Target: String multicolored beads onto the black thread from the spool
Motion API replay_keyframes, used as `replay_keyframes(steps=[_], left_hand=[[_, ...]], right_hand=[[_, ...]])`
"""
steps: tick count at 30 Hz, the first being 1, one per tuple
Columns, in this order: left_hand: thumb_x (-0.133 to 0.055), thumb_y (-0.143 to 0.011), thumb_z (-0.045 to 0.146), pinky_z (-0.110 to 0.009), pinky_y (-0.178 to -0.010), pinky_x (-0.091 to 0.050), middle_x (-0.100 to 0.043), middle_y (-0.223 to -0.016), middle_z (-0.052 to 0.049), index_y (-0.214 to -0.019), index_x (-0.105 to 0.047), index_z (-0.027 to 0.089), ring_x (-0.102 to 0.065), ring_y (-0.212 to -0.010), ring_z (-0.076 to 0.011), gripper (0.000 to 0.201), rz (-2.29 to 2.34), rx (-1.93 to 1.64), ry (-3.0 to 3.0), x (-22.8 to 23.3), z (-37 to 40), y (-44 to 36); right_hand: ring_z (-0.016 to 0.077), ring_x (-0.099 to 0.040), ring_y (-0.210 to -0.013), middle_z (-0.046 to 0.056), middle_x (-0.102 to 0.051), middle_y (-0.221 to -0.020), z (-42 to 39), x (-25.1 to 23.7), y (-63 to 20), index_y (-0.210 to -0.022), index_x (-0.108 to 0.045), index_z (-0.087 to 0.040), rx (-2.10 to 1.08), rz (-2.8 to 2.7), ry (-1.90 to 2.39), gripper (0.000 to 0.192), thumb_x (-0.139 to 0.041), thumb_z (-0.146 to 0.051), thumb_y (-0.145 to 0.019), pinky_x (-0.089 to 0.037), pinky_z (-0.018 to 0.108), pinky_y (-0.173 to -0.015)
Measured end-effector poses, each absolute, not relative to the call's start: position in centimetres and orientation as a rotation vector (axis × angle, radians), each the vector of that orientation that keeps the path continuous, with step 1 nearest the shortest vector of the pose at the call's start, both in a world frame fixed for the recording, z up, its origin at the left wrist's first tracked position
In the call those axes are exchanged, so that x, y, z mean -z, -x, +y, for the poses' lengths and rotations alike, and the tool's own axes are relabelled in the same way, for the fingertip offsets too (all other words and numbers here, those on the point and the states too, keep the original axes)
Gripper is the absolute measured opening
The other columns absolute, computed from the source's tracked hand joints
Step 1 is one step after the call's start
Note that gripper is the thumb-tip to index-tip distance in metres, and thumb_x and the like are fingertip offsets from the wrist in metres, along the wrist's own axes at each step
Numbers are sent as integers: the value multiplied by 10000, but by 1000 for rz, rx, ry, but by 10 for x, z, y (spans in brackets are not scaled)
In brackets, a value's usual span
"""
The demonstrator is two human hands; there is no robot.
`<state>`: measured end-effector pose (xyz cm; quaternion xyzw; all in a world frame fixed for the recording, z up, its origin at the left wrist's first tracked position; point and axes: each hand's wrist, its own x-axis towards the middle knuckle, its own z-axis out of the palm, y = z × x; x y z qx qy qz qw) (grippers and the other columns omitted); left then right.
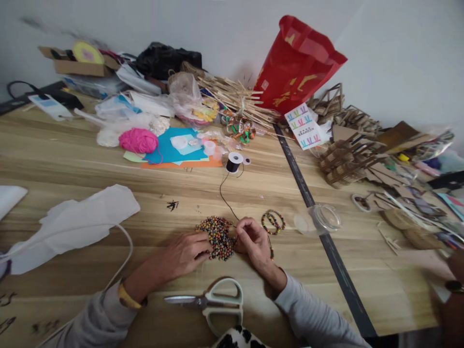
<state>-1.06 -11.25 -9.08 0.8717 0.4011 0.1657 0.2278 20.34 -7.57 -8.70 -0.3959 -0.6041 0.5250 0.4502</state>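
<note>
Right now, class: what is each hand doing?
Left hand: fingers on the bead pile, grip cannot be told.
Right hand: pinched shut on the black thread.

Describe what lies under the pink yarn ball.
The pink yarn ball rests on a blue paper sheet, with a pale green sheet at its edge. Anything directly beneath stays covered.

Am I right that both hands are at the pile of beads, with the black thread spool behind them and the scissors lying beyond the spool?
Not quite. The head view shows the left hand and right hand at the pile of beads, with the black thread spool behind them, but the scissors lie nearer the person than the hands, not beyond the spool.
</note>
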Motion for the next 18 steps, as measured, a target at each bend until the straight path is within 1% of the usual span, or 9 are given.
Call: replay_keyframes(steps=[8,13,18], left_hand=[[-499,-896,159,-270,-652,-367,-604,-807,-24,-824,-639,179,-547,-734,-158,159,1122,-433,-2465,93,-114,10],[-493,-898,169,-265,-650,-372,-588,-793,-24,-810,-628,178,-545,-731,-157,161,1126,-449,-2482,97,-115,11],[-516,-855,116,-243,-672,-408,-627,-804,-31,-799,-641,165,-574,-744,-149,145,1110,-555,-2302,95,-113,9]], right_hand=[[84,-395,-517,-21,-454,-626,-81,90,-201,-765,-527,-168,-1307,-1558,951,241,-561,-386,-862,-324,197,-463],[119,-462,-618,19,-507,-695,-84,89,-199,-776,-538,-167,-1149,-1739,870,167,-523,-292,-886,-380,233,-555],[145,-509,-677,34,-544,-716,-88,89,-200,-809,-536,-179,-970,-1982,734,73,-504,-178,-874,-407,260,-610]])
